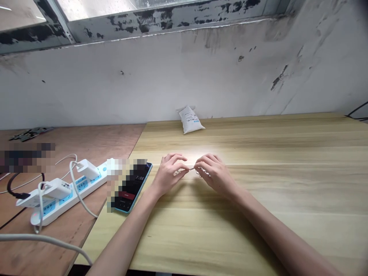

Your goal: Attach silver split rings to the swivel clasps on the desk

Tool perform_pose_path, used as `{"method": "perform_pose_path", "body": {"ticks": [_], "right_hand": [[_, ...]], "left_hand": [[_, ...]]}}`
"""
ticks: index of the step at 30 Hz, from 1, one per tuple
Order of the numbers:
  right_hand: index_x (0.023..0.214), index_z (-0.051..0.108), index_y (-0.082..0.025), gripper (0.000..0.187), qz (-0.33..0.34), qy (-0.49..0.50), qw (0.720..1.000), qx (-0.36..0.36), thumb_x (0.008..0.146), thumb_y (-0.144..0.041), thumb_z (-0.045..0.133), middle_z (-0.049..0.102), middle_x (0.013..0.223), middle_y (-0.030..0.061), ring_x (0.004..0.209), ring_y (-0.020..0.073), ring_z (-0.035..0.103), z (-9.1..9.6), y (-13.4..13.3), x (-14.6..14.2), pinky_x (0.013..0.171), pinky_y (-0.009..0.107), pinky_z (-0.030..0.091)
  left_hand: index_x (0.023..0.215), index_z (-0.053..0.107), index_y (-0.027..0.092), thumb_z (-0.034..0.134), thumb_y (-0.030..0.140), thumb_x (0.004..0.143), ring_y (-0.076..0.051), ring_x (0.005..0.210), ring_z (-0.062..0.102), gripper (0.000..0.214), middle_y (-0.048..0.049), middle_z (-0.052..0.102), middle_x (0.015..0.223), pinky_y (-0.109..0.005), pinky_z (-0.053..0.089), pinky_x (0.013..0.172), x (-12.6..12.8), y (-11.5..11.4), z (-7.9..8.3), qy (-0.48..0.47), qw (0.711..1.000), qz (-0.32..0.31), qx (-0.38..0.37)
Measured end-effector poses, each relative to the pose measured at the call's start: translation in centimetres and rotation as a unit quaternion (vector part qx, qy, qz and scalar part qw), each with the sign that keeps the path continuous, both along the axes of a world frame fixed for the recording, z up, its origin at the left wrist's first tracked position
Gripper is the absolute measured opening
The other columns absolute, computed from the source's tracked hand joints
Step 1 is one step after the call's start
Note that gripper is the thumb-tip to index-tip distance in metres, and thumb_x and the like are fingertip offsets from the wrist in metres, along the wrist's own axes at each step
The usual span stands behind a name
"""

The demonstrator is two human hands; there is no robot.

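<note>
over the middle of the pale wood table (276, 191), the left hand (168, 174) and the right hand (215, 174) meet at the fingertips, both closed in a tight pinch on a tiny metal bit (191, 169). it looks like a short length of fine chain, but it is too small to be sure. more glinting metal links (202, 172) show just under the right fingers, and a few (178, 172) sit under the left fingers.

a bright patch of light falls on the table just behind the hands. at the far edge, a white bag (190, 120) leans against the wall. near the left wrist lies a phone (135, 188) with a blue edge, its screen showing 7:08 and partly blurred out. further left, a plywood bench (71, 143) holds a white power strip (83, 184) with 2 white chargers (54, 188) plugged in, loose cables (43, 238), and a dark metal piece (31, 133). behind it all rises a stained white wall (143, 84), topped by a window frame (161, 25) with peeling black marks.

both bare forearms reach in from the bottom corners and angle toward each other, wrists bent, fingers curled inward.
</note>
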State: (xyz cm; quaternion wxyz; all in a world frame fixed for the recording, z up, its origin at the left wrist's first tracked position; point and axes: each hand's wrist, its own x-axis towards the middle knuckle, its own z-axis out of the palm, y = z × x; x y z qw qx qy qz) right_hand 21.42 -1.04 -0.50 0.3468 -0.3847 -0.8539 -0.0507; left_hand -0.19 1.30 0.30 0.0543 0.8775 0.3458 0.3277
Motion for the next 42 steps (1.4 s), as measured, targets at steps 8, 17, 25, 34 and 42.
{"method": "perform_pose_path", "body": {"ticks": [8,17,25,34,42], "right_hand": [[0.089,0.063,-0.020,0.015,-0.025,-0.007,0.999,0.035,0.095,-0.014,0.050,0.070,0.091,0.0040,0.092,0.0193,0.057,0.5,-0.4,-0.4,0.082,0.034,0.039],[0.081,0.061,-0.018,0.015,-0.060,-0.020,0.996,0.070,0.090,-0.009,0.052,0.070,0.085,0.0047,0.090,0.0195,0.060,-0.3,-1.1,-2.4,0.087,0.035,0.039],[0.077,0.061,-0.019,0.012,-0.081,0.034,0.996,0.004,0.084,-0.011,0.056,0.067,0.081,0.0040,0.084,0.0199,0.058,-0.2,-1.0,-3.0,0.083,0.035,0.040],[0.075,0.068,-0.022,0.011,-0.163,0.109,0.976,-0.090,0.084,-0.018,0.062,0.067,0.085,0.0045,0.085,0.0220,0.059,-2.3,2.9,1.7,0.077,0.036,0.042],[0.104,0.073,-0.024,0.020,-0.088,0.065,0.988,-0.113,0.089,-0.020,0.059,0.065,0.097,0.0064,0.091,0.0207,0.060,-2.5,2.9,1.6,0.079,0.035,0.043]], "left_hand": [[0.084,0.074,0.026,0.070,0.027,0.084,-0.023,0.119,0.051,0.004,-0.0037,0.063,0.115,-0.042,0.037,0.104,-0.1,-0.3,0.9,-0.162,0.979,0.020,-0.124],[0.082,0.073,0.025,0.070,0.035,0.082,-0.024,0.117,0.054,0.011,-0.0064,0.062,0.113,-0.046,0.039,0.107,1.0,-0.3,-0.6,-0.266,0.935,0.029,-0.232],[0.083,0.071,0.021,0.069,0.038,0.081,-0.023,0.111,0.058,0.017,-0.0074,0.061,0.109,-0.034,0.052,0.087,1.1,-0.3,-0.3,-0.276,0.919,0.057,-0.274],[0.103,0.069,0.023,0.061,0.031,0.087,-0.025,0.112,0.054,0.019,-0.0083,0.060,0.114,-0.046,0.040,0.100,-0.6,0.8,-0.9,-0.055,0.983,0.121,-0.125],[0.097,0.071,0.024,0.057,0.029,0.090,-0.023,0.104,0.057,0.016,-0.0047,0.066,0.106,-0.040,0.038,0.090,-0.2,0.7,-1.7,0.054,0.987,0.096,-0.115]]}}
